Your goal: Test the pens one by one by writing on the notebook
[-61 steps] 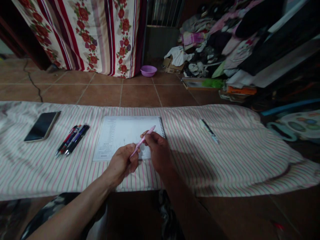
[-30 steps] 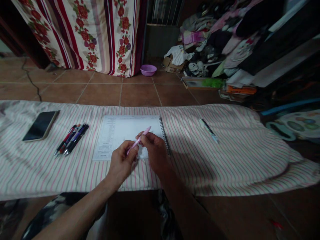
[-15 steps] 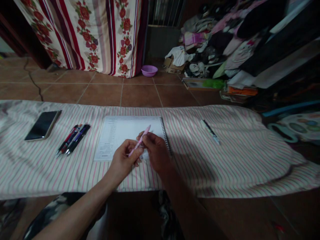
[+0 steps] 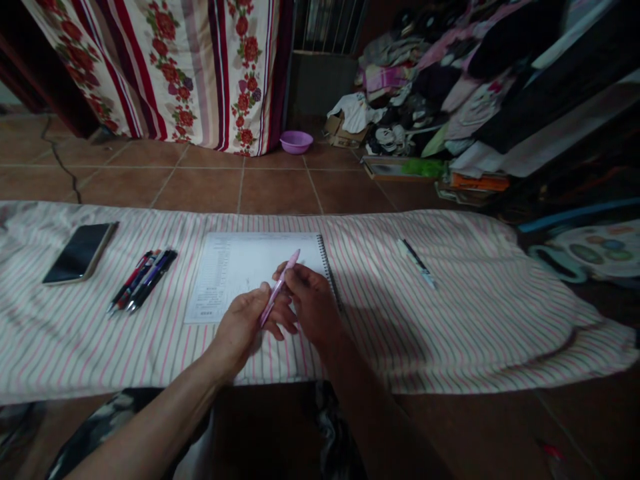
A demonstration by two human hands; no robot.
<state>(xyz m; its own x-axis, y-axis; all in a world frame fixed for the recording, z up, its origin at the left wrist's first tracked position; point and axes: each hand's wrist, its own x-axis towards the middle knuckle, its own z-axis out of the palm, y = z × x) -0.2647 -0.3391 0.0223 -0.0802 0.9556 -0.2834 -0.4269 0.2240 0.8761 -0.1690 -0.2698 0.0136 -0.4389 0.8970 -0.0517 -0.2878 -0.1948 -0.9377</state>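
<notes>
A pink pen (image 4: 278,289) slants up and away between my hands, over the lower part of a spiral notebook (image 4: 250,257). My right hand (image 4: 316,300) pinches the pen along its upper half with thumb and fingers. Under the pen's lower end, my left hand (image 4: 245,319) is turned palm up with its fingers loosely spread. The pen lies against that palm, and the left thumb is lifted off it. Printed text runs down the left side of the notebook's page, and faint marks show near its middle.
A phone (image 4: 80,253) and a bunch of several pens (image 4: 143,281) lie to the left on the striped cloth (image 4: 380,360). Another pen (image 4: 418,262) lies to the right. Beyond are a purple basin (image 4: 296,142) on the tiled floor and a clothes pile (image 4: 400,87).
My left hand has loosened from the pen, its fingers spreading and its thumb lifting. The pen tilts a little more steeply. My right hand still holds it in about the same place.
</notes>
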